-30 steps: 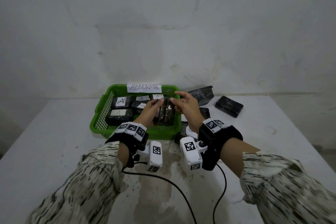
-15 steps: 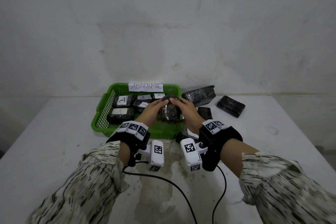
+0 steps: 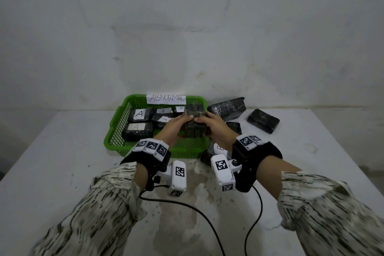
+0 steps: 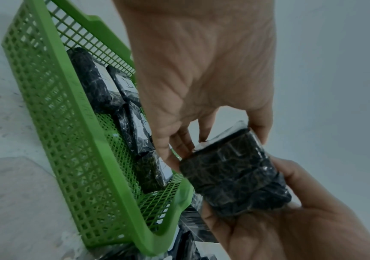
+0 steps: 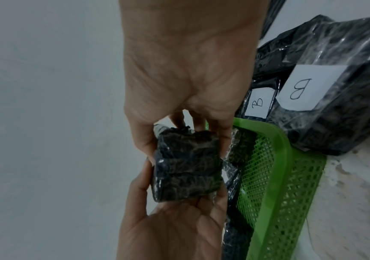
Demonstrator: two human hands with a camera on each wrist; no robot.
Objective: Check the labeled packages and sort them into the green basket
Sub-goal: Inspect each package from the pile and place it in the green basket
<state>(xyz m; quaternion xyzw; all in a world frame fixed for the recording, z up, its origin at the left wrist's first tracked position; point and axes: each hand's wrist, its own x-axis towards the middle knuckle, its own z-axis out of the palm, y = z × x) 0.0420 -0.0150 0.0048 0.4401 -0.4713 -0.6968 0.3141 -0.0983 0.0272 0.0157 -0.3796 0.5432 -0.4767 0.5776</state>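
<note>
Both hands hold one black plastic-wrapped package (image 3: 195,123) upright over the right part of the green basket (image 3: 116,131). My left hand (image 3: 176,124) grips its left side and my right hand (image 3: 212,125) grips its right side. In the left wrist view the package (image 4: 235,177) shows a white label edge on the face turned away, its letter hidden. The right wrist view shows the same package (image 5: 186,168) pinched between both hands. Inside the basket lie several black packages labelled A (image 3: 139,114). The basket's far rim carries a paper sign reading ABNORMAL (image 3: 166,98).
Right of the basket lie more black packages: a large one (image 3: 227,108), one further right (image 3: 262,120), and two labelled B (image 5: 308,91) against the basket's right wall. Cables (image 3: 187,208) trail from the wrist cameras over the table's stained near part.
The package has been turned upright and lifted slightly between both hands, moving a little further over the basket. The head view has shifted slightly.
</note>
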